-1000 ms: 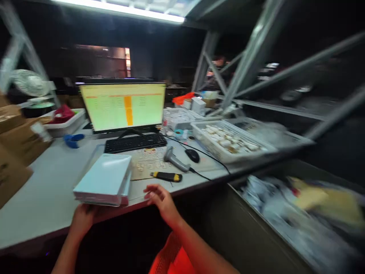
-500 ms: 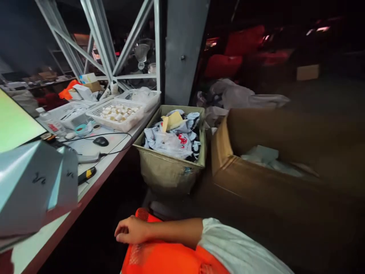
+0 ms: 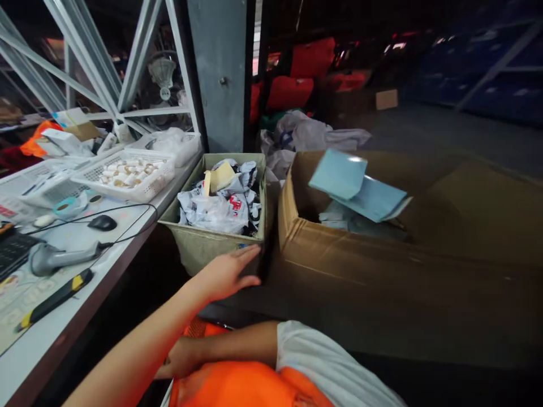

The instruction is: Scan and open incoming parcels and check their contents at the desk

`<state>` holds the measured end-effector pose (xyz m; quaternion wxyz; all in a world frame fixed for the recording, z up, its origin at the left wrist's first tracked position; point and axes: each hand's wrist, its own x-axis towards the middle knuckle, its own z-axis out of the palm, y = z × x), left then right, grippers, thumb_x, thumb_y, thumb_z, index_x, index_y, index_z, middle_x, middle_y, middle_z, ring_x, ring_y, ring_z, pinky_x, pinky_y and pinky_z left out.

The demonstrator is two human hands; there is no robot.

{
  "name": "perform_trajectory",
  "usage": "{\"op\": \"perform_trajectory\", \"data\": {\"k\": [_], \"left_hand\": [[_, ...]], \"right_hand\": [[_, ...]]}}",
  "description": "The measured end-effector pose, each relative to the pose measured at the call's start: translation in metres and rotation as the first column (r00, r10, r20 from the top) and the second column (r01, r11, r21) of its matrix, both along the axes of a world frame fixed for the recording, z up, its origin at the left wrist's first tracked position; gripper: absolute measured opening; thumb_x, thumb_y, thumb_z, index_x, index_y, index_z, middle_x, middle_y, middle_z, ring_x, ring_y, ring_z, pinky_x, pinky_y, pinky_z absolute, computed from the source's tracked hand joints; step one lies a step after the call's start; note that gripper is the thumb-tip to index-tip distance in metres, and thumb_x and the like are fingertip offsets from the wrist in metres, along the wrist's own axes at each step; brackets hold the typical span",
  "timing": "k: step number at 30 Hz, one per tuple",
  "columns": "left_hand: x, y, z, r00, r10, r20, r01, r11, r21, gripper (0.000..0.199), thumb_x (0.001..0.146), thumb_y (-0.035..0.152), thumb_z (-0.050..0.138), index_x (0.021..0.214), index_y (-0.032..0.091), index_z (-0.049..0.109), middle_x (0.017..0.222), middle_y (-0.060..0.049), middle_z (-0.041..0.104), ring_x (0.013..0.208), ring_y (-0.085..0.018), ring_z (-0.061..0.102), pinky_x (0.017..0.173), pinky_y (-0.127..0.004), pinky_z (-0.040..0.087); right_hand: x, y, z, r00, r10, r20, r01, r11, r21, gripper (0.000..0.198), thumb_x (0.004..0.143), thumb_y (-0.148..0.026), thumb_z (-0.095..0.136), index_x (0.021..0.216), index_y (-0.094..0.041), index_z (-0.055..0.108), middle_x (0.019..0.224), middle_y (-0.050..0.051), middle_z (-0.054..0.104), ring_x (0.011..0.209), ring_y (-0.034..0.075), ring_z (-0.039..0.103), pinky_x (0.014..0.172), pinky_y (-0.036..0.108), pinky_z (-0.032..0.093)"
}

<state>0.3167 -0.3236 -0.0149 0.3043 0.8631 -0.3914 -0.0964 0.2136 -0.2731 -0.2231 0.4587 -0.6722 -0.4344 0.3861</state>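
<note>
My left hand [image 3: 233, 272] reaches across from the lower left, fingers stretched out and holding nothing. It is in front of the beige bin [image 3: 212, 234], which is full of crumpled plastic mailing bags [image 3: 214, 209]. Past the hand, a folded light-blue cardboard piece [image 3: 365, 189] hangs tilted over the open cardboard box [image 3: 322, 243], with no hand on it. Pale pieces [image 3: 339, 217] lie inside that box. My right hand [image 3: 182, 357] rests by the orange vest [image 3: 233, 384]; my left forearm covers its fingers.
On the white desk [image 3: 127, 249] at left are a utility knife [image 3: 55, 299], a barcode scanner [image 3: 63, 257], a mouse [image 3: 102, 223] and a white basket of small rolls [image 3: 127, 175]. A grey pillar [image 3: 218, 73] stands behind the bin. Plastic bags [image 3: 301, 133] lie behind the box.
The light-blue cardboard has gone from above the desk at left to over the cardboard box at right. My left hand has come into view, open. The view has turned right.
</note>
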Motion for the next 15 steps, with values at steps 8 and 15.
{"op": "perform_trajectory", "data": {"k": [8,15], "left_hand": [[-0.328,0.342,-0.11,-0.256,0.966,-0.026,-0.965,-0.257,-0.05,0.042,0.083,0.063,0.058,0.107,0.033,0.074,0.11,0.0,0.079,0.123,-0.038,0.067,0.116,-0.058,0.047],[-0.629,0.187,-0.127,-0.925,-0.033,-0.377,0.08,-0.991,-0.109,0.009,0.083,0.029,0.051,0.083,0.023,0.057,0.072,-0.005,0.07,0.084,-0.026,0.074,0.084,-0.04,0.062]], "right_hand": [[-0.013,-0.004,-0.017,0.983,-0.091,-0.16,0.082,0.995,-0.064,0.012,0.081,-0.016,0.062,0.082,-0.015,0.074,0.076,0.001,0.071,0.072,0.013,0.064,0.066,0.02,0.046],[-0.004,0.061,-0.036,0.954,0.227,-0.198,-0.278,0.917,-0.286,0.044,0.073,-0.052,0.052,0.094,-0.015,0.064,0.079,0.006,0.069,0.049,0.017,0.062,0.046,0.028,0.043]]}}
